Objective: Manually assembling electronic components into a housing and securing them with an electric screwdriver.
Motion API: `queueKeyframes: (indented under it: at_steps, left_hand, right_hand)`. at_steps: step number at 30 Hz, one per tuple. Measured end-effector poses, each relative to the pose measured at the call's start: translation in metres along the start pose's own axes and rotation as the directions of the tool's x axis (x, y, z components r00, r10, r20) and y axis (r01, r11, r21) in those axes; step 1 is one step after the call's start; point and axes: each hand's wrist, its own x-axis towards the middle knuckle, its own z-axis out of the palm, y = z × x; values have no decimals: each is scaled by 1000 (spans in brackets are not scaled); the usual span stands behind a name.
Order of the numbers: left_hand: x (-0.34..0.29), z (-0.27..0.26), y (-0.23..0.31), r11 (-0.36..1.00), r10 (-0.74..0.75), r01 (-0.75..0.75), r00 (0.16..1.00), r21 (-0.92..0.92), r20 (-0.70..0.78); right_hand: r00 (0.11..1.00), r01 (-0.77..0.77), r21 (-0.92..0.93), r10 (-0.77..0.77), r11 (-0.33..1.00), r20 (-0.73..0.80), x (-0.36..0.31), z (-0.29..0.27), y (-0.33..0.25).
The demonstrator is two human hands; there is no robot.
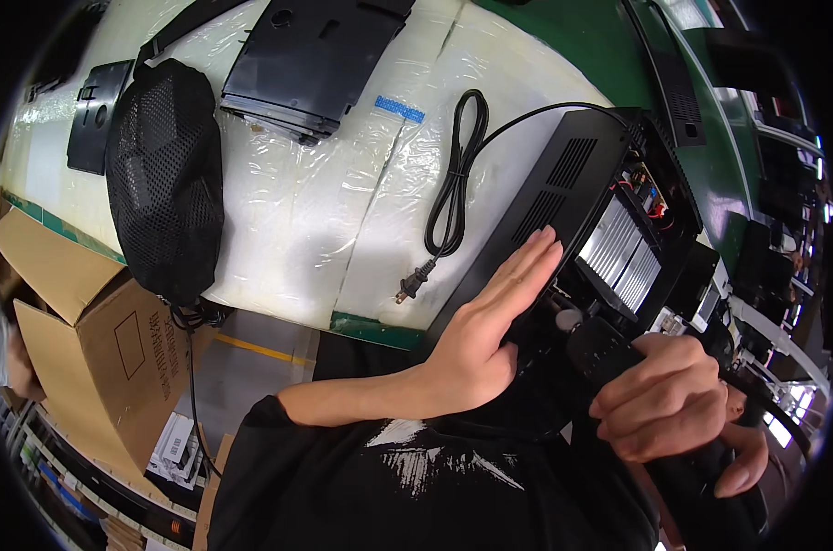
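Observation:
My left hand (476, 344) lies flat, fingers stretched out together, against the vented side of a black metal housing (536, 197). The housing is open on one side and shows a silver finned block (621, 253) and a small circuit board with red wires (653, 195). My right hand (664, 395) is wrapped round a black handheld tool (602, 351) with a ridged, rounded front part, close to the housing's open side. Its exact kind and tip cannot be made out. A black power cord (453, 184) runs from the housing and lies bundled, its plug (414, 283) toward me.
Plastic-wrapped white padding (288, 230) covers the table. On it are stacked black panels (311, 64), a black mesh bag (166, 184), a small black plate (98, 118) and a blue strip (399, 109). An open cardboard box (113, 358) stands at the left. Another black panel (669, 78) lies at the far right.

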Motion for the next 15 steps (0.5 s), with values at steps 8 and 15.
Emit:
queueKeyframes:
  at_steps: [8,15]
  left_hand:
    - [-6,5,-5,962,-98,77,993,-261,-71]
    - [-12,29,-13,977,-29,-1,990,-215,-139]
  right_hand:
    - [999,29,-124,-34,992,-36,-10,-7,-52]
    - [483,276,-756,-766,593,-425,-80,16,-155]
